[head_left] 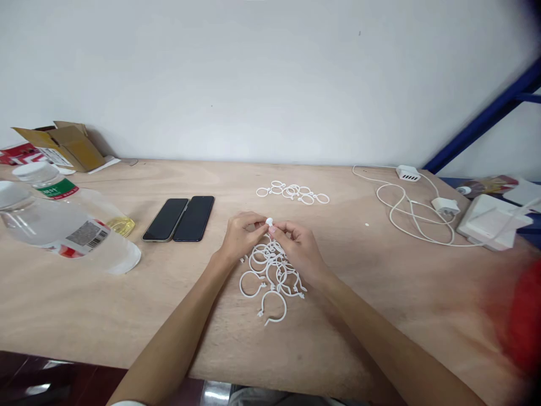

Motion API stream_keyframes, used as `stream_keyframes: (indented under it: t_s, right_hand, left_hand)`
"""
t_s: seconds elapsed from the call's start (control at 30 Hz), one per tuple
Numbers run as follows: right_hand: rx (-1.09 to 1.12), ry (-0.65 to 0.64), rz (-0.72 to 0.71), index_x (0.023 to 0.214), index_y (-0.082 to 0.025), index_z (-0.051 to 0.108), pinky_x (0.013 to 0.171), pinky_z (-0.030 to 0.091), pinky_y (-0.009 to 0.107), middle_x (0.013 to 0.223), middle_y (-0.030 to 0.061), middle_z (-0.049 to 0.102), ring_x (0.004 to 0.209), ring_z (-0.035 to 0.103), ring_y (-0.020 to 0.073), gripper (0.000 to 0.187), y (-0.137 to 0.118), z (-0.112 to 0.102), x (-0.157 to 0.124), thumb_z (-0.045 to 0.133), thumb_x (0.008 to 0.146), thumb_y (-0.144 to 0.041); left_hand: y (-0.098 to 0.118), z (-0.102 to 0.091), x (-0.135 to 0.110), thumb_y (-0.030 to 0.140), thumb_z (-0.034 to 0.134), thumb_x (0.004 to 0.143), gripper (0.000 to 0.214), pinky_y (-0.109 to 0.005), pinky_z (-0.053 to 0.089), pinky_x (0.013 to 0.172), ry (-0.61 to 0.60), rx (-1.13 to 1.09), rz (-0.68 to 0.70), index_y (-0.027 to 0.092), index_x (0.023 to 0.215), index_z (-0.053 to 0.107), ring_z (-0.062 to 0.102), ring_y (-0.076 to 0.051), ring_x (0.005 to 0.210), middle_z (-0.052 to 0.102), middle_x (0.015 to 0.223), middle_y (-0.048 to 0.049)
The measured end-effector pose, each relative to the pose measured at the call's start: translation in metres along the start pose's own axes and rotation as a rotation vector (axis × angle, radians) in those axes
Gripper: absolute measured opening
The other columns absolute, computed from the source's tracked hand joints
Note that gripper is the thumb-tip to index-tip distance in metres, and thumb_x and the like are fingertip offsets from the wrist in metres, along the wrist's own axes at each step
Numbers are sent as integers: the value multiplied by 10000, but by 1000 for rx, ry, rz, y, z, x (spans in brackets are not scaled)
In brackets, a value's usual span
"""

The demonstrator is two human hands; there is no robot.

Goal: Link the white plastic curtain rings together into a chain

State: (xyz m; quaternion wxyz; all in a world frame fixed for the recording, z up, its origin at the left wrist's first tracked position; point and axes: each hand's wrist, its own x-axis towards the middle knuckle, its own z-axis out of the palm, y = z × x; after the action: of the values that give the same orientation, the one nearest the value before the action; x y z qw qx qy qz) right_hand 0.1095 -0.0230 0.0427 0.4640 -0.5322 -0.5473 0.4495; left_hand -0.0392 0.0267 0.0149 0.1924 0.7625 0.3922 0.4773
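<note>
My left hand [240, 237] and my right hand [298, 248] meet over the middle of the wooden table [127, 304]. Both pinch the same small white plastic ring [269, 223] between their fingertips. Right under the hands lies a loose pile of open white plastic rings [270, 276]. Farther back, a row of closed white rings [293, 193] rests flat on the wood.
Two dark phones [180, 219] lie side by side left of my hands. Two plastic bottles [63, 225] stand at the left edge, a cardboard box [63, 145] behind them. White chargers and a coiled cable [414, 211] with a white box [490, 220] sit at the right.
</note>
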Motion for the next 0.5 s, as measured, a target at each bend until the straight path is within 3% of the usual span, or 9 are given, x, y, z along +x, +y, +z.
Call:
stream_keyframes:
  t_s: [0.33, 0.5]
  right_hand:
    - [211, -81, 155, 630, -183, 597, 539, 379, 273, 595, -5, 570, 555, 498, 137, 315, -2, 7, 6, 644, 709, -485]
    - [-1, -22, -44, 641, -201, 604, 668, 409, 302, 654, 6, 596, 698, 539, 176, 243, -11, 13, -2, 571, 777, -400]
  left_hand:
    - [-2, -4, -2, 162, 524, 824, 160, -297, 491, 726, -66, 152, 164, 173, 762, 671, 617, -168, 731, 687, 749, -56]
    - [0, -8, 2, 183, 497, 857, 274, -267, 453, 643, -44, 105, 117, 172, 613, 622, 565, -139, 630, 632, 633, -32]
